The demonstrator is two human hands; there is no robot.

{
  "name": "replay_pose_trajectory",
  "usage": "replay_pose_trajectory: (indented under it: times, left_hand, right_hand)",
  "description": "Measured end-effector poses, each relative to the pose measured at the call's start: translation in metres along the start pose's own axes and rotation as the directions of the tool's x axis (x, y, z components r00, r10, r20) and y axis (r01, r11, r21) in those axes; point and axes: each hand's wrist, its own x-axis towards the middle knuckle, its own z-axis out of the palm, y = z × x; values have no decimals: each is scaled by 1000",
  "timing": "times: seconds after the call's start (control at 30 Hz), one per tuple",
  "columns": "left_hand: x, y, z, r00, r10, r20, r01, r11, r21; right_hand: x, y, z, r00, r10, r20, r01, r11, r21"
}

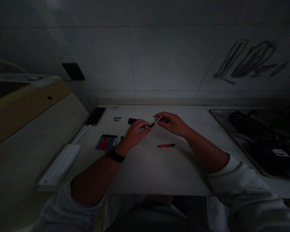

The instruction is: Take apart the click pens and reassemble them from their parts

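Observation:
Above the middle of the counter, my left hand (136, 131) pinches a small black pen part (152, 124). From that part a thin white pen refill (158, 119) slants up to the right, its far end between the fingers of my right hand (171, 123). Whether the refill sits inside the black part or only touches it, I cannot tell. Below my hands lies a red pen (166, 145). Left of my left wrist is a row of blue, red and white pens (106, 142). Several black pen parts (132, 120) line up behind my left hand, partly covered by it.
Several tiny grey pieces (117, 119) form rows at the back left, near a thin ring (115, 108). A phone (96, 116) and a white power strip (60, 164) are farther left. A metal sink (241, 151) with dark items borders the right. The tiled wall (164, 61) stands behind.

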Motion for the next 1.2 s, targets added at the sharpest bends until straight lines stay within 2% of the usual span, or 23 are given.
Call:
replay_pose_trajectory:
  times: [0.17, 0.37, 0.57, 0.73, 0.87, 1.0, 1.1, 1.2]
  left_hand:
    - [1, 5, -2, 1000, -31, -4, 31, 999, 12]
    - [1, 8, -3, 999, -48, 18, 48, 998, 42]
    - [0, 6, -2, 998, -56, 17, 56, 997, 50]
    - [-1, 6, -2, 999, -52, 9, 52, 996, 78]
    - [0, 7, -3, 999, -54, 5, 54, 995, 86]
    - [0, 6, -4, 997, -72, -12, 73, 994, 79]
    - [-1, 3, -4, 997, -70, -21, 71, 995, 69]
    - [-2, 1, -4, 998, -62, -26, 63, 996, 64]
  right_hand:
    - [1, -2, -8, 995, 10, -99, -7, 1000, 28]
    - [1, -9, -9, 995, -25, -96, 21, 999, -37]
    - [2, -4, -7, 995, -12, -103, 2, 995, -96]
    - [2, -4, -7, 993, -45, -108, 23, 980, -197]
    - [2, -8, -11, 991, -63, -119, 36, 977, -211]
    - [3, -12, -28, 971, -63, -230, 14, 978, -208]
    - [1, -15, -48, 951, -67, -303, -27, 955, -295]
    - [-5, -15, -64, 954, -46, -295, -79, 914, -397]
